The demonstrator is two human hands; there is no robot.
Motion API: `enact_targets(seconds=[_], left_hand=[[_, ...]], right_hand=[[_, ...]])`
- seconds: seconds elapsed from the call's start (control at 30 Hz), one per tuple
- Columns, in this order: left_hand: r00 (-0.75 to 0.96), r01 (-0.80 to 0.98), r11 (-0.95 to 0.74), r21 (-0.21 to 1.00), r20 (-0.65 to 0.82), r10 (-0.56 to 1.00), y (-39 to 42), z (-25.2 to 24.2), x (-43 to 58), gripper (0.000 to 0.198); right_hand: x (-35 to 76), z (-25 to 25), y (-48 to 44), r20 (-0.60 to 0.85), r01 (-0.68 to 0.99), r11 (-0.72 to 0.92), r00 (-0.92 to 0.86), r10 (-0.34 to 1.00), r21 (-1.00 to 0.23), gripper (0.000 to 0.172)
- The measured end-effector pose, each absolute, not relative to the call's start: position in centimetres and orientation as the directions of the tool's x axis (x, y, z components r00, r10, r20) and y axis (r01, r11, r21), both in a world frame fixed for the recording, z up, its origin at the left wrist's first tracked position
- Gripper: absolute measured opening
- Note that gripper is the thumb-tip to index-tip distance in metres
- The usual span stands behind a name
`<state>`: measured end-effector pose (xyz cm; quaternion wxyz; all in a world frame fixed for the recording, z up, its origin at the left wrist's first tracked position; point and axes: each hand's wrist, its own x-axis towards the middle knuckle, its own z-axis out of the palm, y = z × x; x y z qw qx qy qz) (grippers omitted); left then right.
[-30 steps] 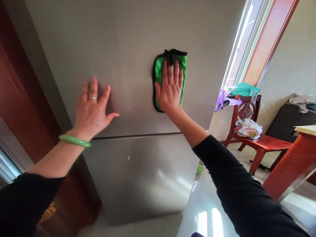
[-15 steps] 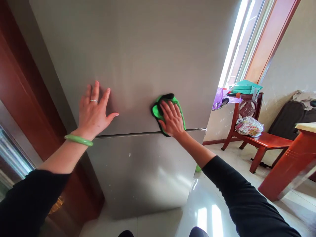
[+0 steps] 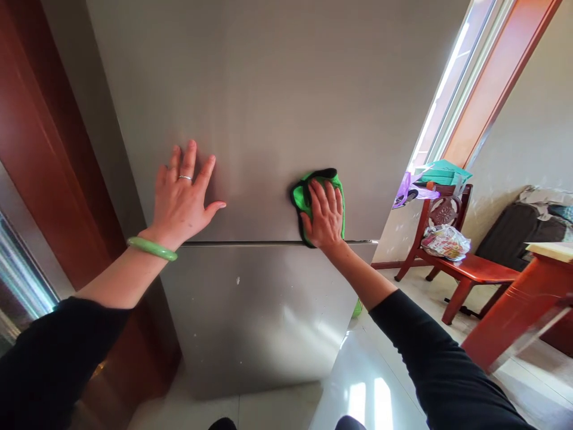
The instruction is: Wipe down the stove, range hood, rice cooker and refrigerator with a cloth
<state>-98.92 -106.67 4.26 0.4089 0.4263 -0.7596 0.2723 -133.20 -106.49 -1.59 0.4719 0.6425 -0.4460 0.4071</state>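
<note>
A grey metallic refrigerator stands in front of me, its upper door (image 3: 268, 101) and lower door (image 3: 264, 316) split by a thin horizontal gap. My left hand (image 3: 183, 194) lies on the upper door at the left, fingers spread, with nothing in it. A ring and a green bangle (image 3: 152, 248) are on that hand and wrist. Further right, my right hand (image 3: 326, 215) presses a green cloth with black edging (image 3: 303, 194) against the upper door, just above the gap. The cloth's lower edge reaches the gap. Its middle is hidden under my palm and fingers.
Small pale specks mark the lower door. To the right, a wooden chair (image 3: 474, 269) holds a plastic bag (image 3: 446, 242), with a teal item (image 3: 445, 172) by its backrest. A table corner (image 3: 553, 251) stands nearer. A dark red wooden frame (image 3: 54, 149) runs along the left.
My right hand and the cloth have slid slightly right along the upper door. The view has tilted a little. My left hand stays spread on the door.
</note>
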Motion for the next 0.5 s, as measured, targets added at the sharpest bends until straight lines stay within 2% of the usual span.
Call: enact_targets(seconds=[0.13,0.37,0.5], left_hand=[[-0.303,-0.87,0.489,-0.063,0.851,-0.429,-106.4,4.3,-99.0,0.123],[-0.3,-0.866,0.498,-0.052,0.85,-0.433,-106.5,4.4,-99.0,0.123],[-0.301,-0.869,0.491,-0.06,0.852,-0.428,-106.6,4.4,-99.0,0.12]], right_hand=[[-132.1,0.0,-106.7,0.95,-0.963,-0.163,0.244,-0.197,0.214,0.067],[-132.9,-1.8,-106.3,0.94,-0.962,-0.148,0.26,-0.22,0.231,0.062],[-132.3,-0.2,-106.5,0.938,-0.956,-0.17,0.273,-0.216,0.239,0.063]])
